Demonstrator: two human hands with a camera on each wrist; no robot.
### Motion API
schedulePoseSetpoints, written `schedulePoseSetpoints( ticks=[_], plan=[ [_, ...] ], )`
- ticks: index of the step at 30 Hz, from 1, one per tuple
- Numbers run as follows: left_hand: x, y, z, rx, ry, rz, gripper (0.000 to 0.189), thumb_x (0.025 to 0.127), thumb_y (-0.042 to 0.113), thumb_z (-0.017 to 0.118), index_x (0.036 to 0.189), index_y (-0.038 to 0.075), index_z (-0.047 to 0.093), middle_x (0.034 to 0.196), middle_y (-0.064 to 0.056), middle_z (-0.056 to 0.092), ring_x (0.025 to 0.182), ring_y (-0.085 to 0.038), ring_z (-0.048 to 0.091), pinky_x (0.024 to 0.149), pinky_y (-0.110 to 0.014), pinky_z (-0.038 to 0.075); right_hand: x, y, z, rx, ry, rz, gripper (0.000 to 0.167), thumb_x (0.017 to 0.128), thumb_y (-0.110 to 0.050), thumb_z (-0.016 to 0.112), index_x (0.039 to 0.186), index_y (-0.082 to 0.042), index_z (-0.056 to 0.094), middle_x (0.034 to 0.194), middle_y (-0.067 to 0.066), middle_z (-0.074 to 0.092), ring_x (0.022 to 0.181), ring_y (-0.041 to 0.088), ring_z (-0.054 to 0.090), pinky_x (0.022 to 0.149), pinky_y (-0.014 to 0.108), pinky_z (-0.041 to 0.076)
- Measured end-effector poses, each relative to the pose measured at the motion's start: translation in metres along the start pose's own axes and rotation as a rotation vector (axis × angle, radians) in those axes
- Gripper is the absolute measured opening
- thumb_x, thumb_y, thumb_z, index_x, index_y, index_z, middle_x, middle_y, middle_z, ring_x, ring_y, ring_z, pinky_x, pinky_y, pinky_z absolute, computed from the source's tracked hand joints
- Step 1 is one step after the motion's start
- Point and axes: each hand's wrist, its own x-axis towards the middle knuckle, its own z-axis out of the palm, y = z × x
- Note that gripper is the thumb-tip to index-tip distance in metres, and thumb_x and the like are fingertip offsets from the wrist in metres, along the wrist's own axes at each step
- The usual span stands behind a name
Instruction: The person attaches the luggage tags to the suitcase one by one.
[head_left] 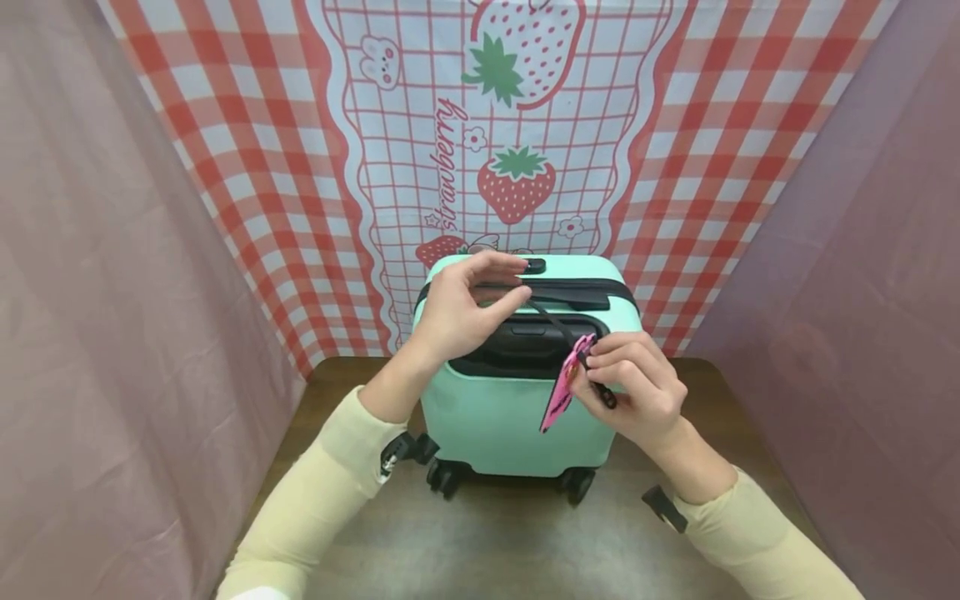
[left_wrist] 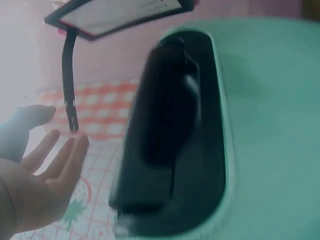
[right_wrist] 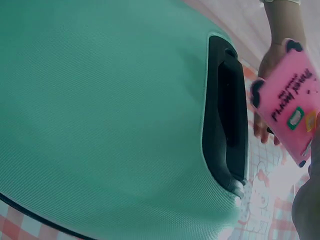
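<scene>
A mint green suitcase (head_left: 510,425) stands upright on its black wheels. My right hand (head_left: 637,387) pinches a pink luggage tag (head_left: 564,387) in front of the suitcase's upper right part; the right wrist view shows black lettering on the tag's pink face (right_wrist: 287,95). From the tag a thin black strap (left_wrist: 68,75) runs toward my left hand (head_left: 465,308), which hovers over the suitcase top. Its thumb and fingers are apart, with the strap's free end just off the fingertips in the left wrist view. Below it lies the black side handle (head_left: 525,337).
The suitcase is on a brown wooden table (head_left: 487,542). Behind it hangs a red checked strawberry cloth (head_left: 517,183). Pinkish curtains close off the left (head_left: 150,333) and right (head_left: 817,292). A black band (head_left: 663,508) is on the right sleeve.
</scene>
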Motion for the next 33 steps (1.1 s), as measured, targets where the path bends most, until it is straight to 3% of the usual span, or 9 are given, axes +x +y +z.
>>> schedulePoseSetpoints(
  ticks=[3,5,7,9,11,14,24,28,33],
  plan=[
    [0.002,-0.009,-0.010,0.223,0.016,0.032,0.032,0.098,0.021,0.079,0.128,0.010,0.075,0.128,-0.010,0.076,0.120,-0.025,0.073,0.100,-0.034,0.061,-0.003,0.001,-0.003,-0.001,0.000,0.024,0.040,0.094,-0.013,0.076,0.063,0.002,0.057,0.062,0.018,0.060,0.061,0.032,0.058,0.075,0.026,0.060],
    [0.002,-0.017,-0.019,0.371,0.003,0.018,0.034,0.097,0.026,0.079,0.128,0.012,0.076,0.130,-0.008,0.075,0.125,-0.027,0.069,0.105,-0.041,0.058,-0.004,0.002,-0.006,-0.001,-0.011,0.038,0.040,0.094,-0.014,0.076,0.063,0.003,0.057,0.063,0.018,0.060,0.061,0.033,0.058,0.084,0.023,0.061],
    [0.001,-0.026,-0.027,0.490,-0.026,-0.029,0.037,0.097,0.030,0.078,0.130,0.013,0.076,0.134,-0.008,0.074,0.130,-0.030,0.063,0.110,-0.048,0.053,-0.006,0.003,-0.008,-0.008,-0.031,0.055,0.041,0.095,-0.016,0.076,0.063,0.003,0.057,0.063,0.018,0.061,0.061,0.033,0.059,0.091,0.020,0.060],
    [-0.001,-0.034,-0.035,0.551,-0.054,-0.110,0.041,0.097,0.033,0.078,0.132,0.014,0.075,0.136,-0.009,0.072,0.133,-0.032,0.060,0.113,-0.052,0.049,-0.008,0.003,-0.011,-0.019,-0.060,0.074,0.042,0.095,-0.017,0.076,0.063,0.003,0.058,0.064,0.018,0.062,0.060,0.032,0.060,0.091,0.019,0.059],
    [-0.005,-0.041,-0.041,0.576,-0.070,-0.184,0.043,0.097,0.036,0.078,0.134,0.015,0.075,0.138,-0.010,0.071,0.134,-0.033,0.059,0.115,-0.053,0.048,-0.009,0.004,-0.014,-0.032,-0.090,0.093,0.043,0.096,-0.019,0.076,0.064,0.003,0.059,0.064,0.017,0.063,0.061,0.032,0.061,0.091,0.018,0.059],
    [-0.010,-0.048,-0.046,0.587,-0.078,-0.234,0.043,0.097,0.039,0.077,0.134,0.016,0.076,0.139,-0.010,0.072,0.135,-0.034,0.059,0.117,-0.054,0.047,-0.011,0.005,-0.018,-0.057,-0.135,0.125,0.043,0.098,-0.021,0.074,0.065,0.003,0.060,0.066,0.017,0.064,0.062,0.031,0.062,0.092,0.017,0.058],
    [-0.012,-0.055,-0.045,0.595,-0.079,-0.201,0.041,0.099,0.039,0.074,0.133,0.016,0.076,0.140,-0.009,0.072,0.134,-0.034,0.059,0.113,-0.054,0.049,-0.016,0.005,-0.031,-0.134,-0.336,0.243,0.034,0.100,-0.027,0.073,0.084,0.003,0.077,0.083,0.015,0.074,0.075,0.028,0.069,0.102,0.012,0.051],
    [-0.012,-0.056,-0.044,0.588,-0.068,-0.207,0.039,0.099,0.039,0.074,0.132,0.017,0.077,0.140,-0.008,0.072,0.133,-0.033,0.059,0.113,-0.054,0.050,-0.017,0.003,-0.035,-0.209,-0.404,0.271,0.030,0.101,-0.028,0.072,0.095,-0.001,0.082,0.086,0.012,0.077,0.077,0.025,0.070,0.093,0.014,0.055],
    [-0.013,-0.057,-0.043,0.576,-0.055,-0.205,0.038,0.099,0.039,0.074,0.131,0.017,0.077,0.141,-0.008,0.071,0.131,-0.033,0.058,0.112,-0.055,0.050,-0.016,0.004,-0.035,-0.265,-0.417,0.318,0.025,0.099,-0.024,0.072,0.097,-0.002,0.083,0.085,0.012,0.075,0.075,0.024,0.067,0.083,0.018,0.057]
  ],
)
